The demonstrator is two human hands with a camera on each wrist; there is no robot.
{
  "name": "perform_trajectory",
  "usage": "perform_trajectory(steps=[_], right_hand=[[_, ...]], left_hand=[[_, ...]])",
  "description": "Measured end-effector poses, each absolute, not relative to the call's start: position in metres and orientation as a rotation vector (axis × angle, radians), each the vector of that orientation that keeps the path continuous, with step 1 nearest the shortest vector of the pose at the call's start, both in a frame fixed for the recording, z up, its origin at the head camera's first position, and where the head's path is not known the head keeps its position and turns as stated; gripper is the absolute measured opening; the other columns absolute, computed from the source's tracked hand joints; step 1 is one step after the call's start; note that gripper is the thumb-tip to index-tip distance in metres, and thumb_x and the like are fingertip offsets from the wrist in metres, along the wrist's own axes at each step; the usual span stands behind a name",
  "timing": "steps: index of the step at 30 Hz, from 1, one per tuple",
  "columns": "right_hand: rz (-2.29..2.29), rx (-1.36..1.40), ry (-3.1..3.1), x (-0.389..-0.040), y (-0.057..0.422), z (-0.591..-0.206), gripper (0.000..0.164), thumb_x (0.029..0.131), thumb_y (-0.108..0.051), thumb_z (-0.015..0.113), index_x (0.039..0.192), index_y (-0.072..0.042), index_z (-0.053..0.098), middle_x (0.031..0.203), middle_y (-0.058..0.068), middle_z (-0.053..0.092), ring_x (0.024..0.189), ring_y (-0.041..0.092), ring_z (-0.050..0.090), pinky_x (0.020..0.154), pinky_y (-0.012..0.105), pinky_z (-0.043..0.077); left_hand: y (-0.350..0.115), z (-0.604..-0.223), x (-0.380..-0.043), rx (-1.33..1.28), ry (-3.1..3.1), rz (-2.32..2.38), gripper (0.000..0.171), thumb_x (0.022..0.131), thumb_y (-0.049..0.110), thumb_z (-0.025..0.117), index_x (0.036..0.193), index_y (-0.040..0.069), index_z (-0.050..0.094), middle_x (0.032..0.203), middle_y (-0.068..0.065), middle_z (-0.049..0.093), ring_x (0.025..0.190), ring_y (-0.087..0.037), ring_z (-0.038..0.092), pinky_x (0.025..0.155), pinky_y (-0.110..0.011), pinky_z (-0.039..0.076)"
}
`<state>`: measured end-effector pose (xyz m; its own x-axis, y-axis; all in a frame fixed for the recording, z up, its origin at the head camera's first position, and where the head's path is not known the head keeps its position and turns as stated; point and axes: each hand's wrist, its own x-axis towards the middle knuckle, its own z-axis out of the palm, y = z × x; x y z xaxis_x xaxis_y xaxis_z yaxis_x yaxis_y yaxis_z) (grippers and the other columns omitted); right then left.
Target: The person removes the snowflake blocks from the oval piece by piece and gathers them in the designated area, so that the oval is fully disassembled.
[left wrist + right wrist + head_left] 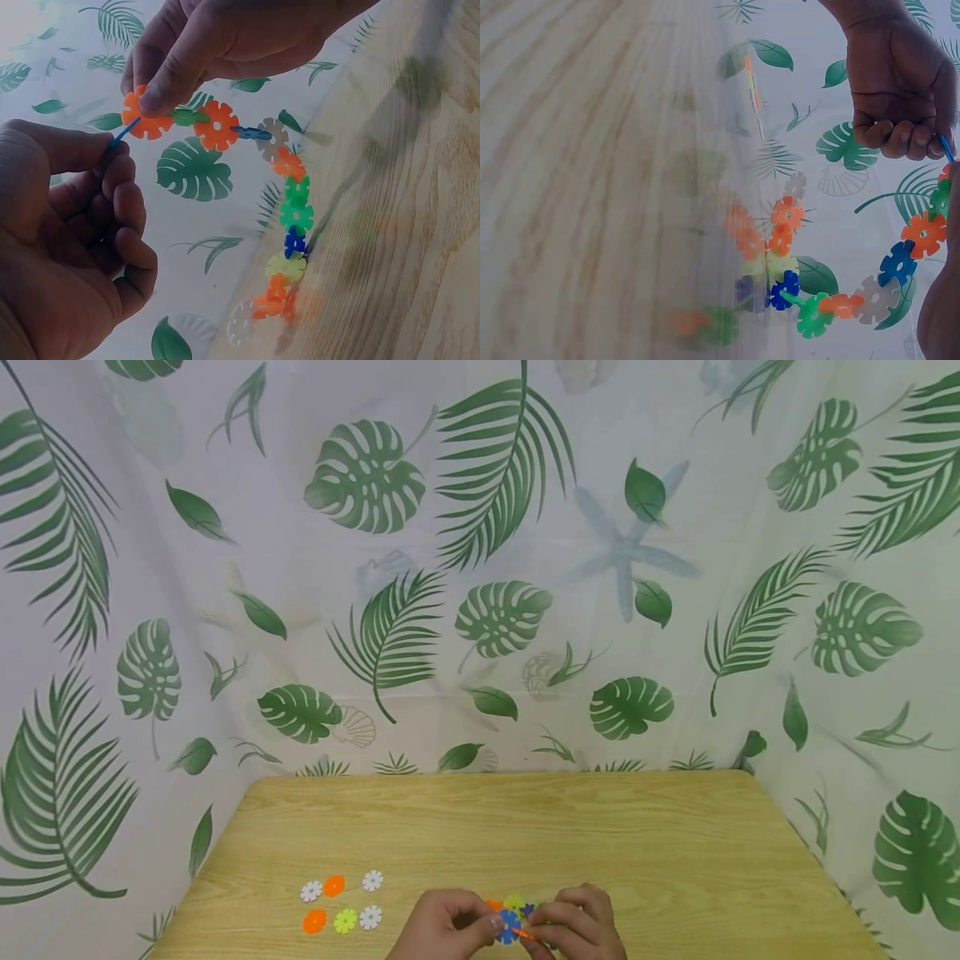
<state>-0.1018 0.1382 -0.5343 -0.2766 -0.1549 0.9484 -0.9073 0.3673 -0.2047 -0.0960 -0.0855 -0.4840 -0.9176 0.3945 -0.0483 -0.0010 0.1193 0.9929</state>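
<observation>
Between thumb and fingers, my left hand (448, 927) pinches a blue notched plastic disc (507, 927), seen edge-on in the left wrist view. My right hand (576, 923) grips an orange notched disc (142, 118), the end piece of a chain of linked discs. The blue disc's edge meets that orange disc's rim; whether they are slotted together I cannot tell. From the right hand the chain, with another orange disc (217, 126), green discs (297, 214) and a yellow disc (286, 266), curves down to the tabletop. In the head view the hands hide much of it.
Several loose notched discs lie left of the hands on the wooden table (480, 827): white (372, 881), orange (315, 922) and yellow-green (345, 921) among them. A leaf-patterned sheet (495, 727) rises behind the table and at both sides.
</observation>
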Motion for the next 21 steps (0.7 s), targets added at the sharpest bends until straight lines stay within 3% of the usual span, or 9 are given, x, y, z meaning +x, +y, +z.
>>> perform_trajectory(steps=[13,21], right_hand=[[0.996,0.993,-1.639,-0.104,0.133,-0.524,0.024,0.096,-0.025,0.078,0.076,-0.014,0.075,0.091,0.002,0.073,0.084,0.019,0.050,0.092,0.029,0.030],[1.003,0.995,-1.648,-0.106,0.133,-0.530,0.021,0.096,-0.026,0.078,0.078,-0.014,0.076,0.092,0.003,0.074,0.084,0.019,0.049,0.091,0.029,0.029]], left_hand=[[-0.084,-0.481,-0.097,0.290,2.127,1.879,0.019,0.097,0.019,0.073,0.089,0.003,0.078,0.081,-0.006,0.074,0.071,-0.017,0.066,0.065,-0.028,0.053],[-0.086,-0.483,-0.099,0.304,2.140,1.886,0.019,0.097,0.020,0.074,0.089,0.003,0.078,0.079,-0.003,0.074,0.068,-0.013,0.064,0.064,-0.027,0.052]])
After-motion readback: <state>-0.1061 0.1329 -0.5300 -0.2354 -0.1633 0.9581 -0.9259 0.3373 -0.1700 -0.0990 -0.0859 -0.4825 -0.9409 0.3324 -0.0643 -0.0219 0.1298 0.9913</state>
